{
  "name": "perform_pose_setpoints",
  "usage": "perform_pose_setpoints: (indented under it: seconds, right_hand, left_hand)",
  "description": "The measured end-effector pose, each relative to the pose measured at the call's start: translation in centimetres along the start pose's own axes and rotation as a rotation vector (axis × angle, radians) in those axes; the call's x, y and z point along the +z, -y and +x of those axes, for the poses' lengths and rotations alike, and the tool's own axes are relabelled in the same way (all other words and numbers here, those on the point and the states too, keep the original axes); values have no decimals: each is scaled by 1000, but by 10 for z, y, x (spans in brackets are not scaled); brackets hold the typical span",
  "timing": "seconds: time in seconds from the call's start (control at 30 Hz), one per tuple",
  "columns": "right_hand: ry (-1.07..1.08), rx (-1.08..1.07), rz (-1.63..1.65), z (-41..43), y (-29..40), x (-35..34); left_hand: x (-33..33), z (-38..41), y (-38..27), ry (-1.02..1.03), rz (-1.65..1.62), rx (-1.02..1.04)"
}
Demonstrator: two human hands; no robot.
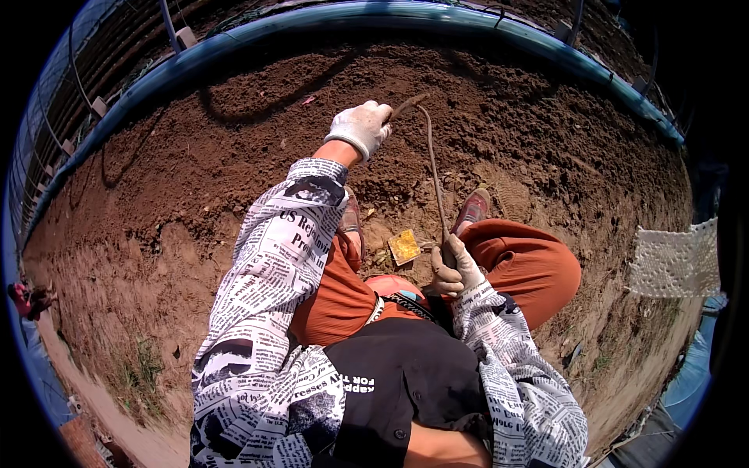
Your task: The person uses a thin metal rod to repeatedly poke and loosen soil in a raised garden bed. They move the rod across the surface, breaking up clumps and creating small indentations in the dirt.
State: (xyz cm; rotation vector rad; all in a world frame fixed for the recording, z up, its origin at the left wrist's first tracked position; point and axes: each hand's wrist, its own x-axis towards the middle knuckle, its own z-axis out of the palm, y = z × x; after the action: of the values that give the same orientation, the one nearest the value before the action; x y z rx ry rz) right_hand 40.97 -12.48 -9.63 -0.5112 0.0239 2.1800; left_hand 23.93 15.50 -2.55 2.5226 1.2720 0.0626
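Observation:
I squat over loose brown soil (257, 140) with a long-necked hand hoe (434, 158) before me. Its thin, bent neck runs away from my body to a soil-covered blade (408, 106), which points left. My right hand (453, 268), in a dirty pale glove, is wrapped around the handle near my right knee. Out ahead, my left hand (361, 126), in a white knit glove, has its fingers closed at the near end of the blade; its fingertips are partly hidden. Between my shoes lies a small square piece with a yellow pattern (404, 247).
A long roll of blue plastic film (374, 16) curves across the far side, with posts and block footings (186, 37) behind it. White openwork fabric (676, 260) shows at the right. At the far left edge is a small, unclear figure or bundle (30, 299). Grass (140, 374) grows at the lower left.

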Motion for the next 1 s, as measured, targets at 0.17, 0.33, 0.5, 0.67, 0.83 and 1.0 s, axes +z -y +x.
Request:
perform_pose_setpoints:
  seconds: [0.17, 0.33, 0.5, 0.67, 0.83, 1.0]
  right_hand:
    - [76, 13, 88, -1, -4, -11]
    - [43, 22, 35, 0, -6, -9]
    - [39, 39, 47, 0, -6, -8]
    - [-187, 7, -169, 2, -7, 4]
    - [-338, -24, -240, 12, 0, 5]
    - [-390, -67, -396, 13, 0, 0]
  left_hand:
    - [-1, 1, -8, 72, 150, 9]
    - [2, 4, -10, 119, 236, -10]
    - [-7, 3, -14, 220, 211, -56]
    - [-12, 4, -4, 322, 128, -135]
    - [-14, 1, 9, 218, 32, -47]
    - [-20, 2, 4, 71, -156, -20]
